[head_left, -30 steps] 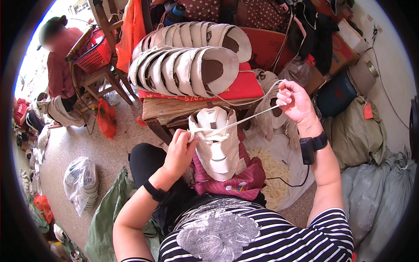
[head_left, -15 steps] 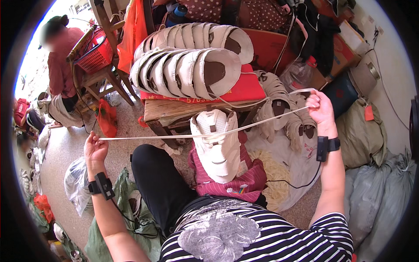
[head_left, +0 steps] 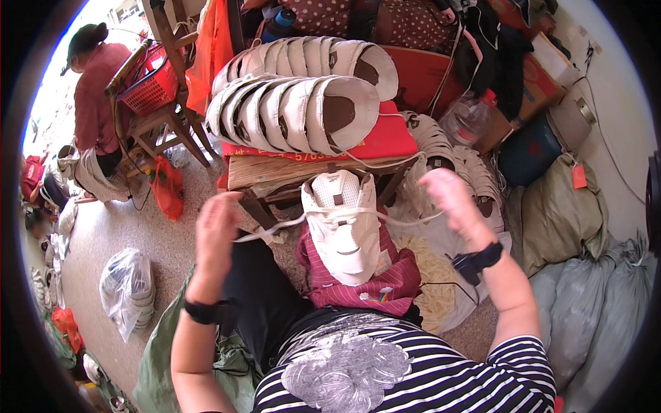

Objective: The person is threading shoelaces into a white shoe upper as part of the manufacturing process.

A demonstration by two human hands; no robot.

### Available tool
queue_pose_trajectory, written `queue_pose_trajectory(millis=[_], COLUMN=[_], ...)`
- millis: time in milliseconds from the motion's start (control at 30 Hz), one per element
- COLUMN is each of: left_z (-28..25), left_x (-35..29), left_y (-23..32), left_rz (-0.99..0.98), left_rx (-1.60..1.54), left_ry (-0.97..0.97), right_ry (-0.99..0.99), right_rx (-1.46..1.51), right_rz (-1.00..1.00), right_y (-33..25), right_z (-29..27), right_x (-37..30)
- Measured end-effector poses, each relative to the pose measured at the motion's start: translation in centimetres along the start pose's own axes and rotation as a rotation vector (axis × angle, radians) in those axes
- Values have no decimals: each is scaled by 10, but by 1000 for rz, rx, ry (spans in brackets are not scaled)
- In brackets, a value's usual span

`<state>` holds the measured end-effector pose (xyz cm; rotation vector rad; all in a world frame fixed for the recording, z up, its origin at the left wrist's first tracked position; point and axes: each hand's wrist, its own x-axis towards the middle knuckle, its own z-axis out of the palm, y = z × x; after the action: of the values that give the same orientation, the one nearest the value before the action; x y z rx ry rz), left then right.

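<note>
A white shoe upper (head_left: 344, 234) rests on a maroon striped cloth (head_left: 327, 275) over my lap, its toe toward me. A white shoelace (head_left: 286, 224) runs across it, slack, with one side trailing toward each hand. My left hand (head_left: 217, 224) is raised above my knee, left of the shoe, near one stretch of lace. On the other side, my right hand (head_left: 454, 199) hovers with the lace's other stretch just below it. Motion smears the fingers of both hands, and their grip on the lace is not clear.
Ahead stands a wooden stool (head_left: 275, 172) with a red cover, bearing rows of nested shoe uppers (head_left: 296, 113). More uppers (head_left: 482, 193) and a pile of pale laces (head_left: 434, 289) lie to the right. A person (head_left: 103, 89) sits at far left, near a chair with a red basket (head_left: 151, 86).
Both hands have come inward, the left up and right, the right leftward and down. The lace, formerly stretched taut across the shoe between pinched fingers, now sags.
</note>
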<state>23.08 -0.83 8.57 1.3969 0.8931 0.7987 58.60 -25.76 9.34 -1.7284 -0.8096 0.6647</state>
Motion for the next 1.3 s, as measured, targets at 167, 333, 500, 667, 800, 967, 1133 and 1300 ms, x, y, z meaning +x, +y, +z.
queue_pose_trajectory(millis=[167, 333, 500, 667, 800, 967, 1133, 1300], left_z=[76, 92, 94, 96, 91, 95, 98, 94], left_x=[-12, -20, -23, -24, -12, -6, 1, 10], left_y=[-36, -41, -33, -21, -21, -20, 3, 36], left_rz=[1, -108, -158, -203, -217, -100, 422, 739], left_rx=[-74, -145, -61, -69, 121, 359, 1012, 1125], left_ry=[-248, -356, -402, -405, -433, -441, -484, -388], right_ry=[-308, -330, -222, -195, -213, -240, -314, -267], right_rx=[-78, -194, -597, -944, -1147, -849, -1183, -1034], right_rz=[-123, -124, -451, -854, -980, -672, -718, -948], right_y=[1, 9, -16, -42, -47, -32, -50, -74], right_z=[80, 83, 86, 92, 99, 98, 95, 86], right_x=[-7, 0, 5, 3, -1, 7, 4, 18])
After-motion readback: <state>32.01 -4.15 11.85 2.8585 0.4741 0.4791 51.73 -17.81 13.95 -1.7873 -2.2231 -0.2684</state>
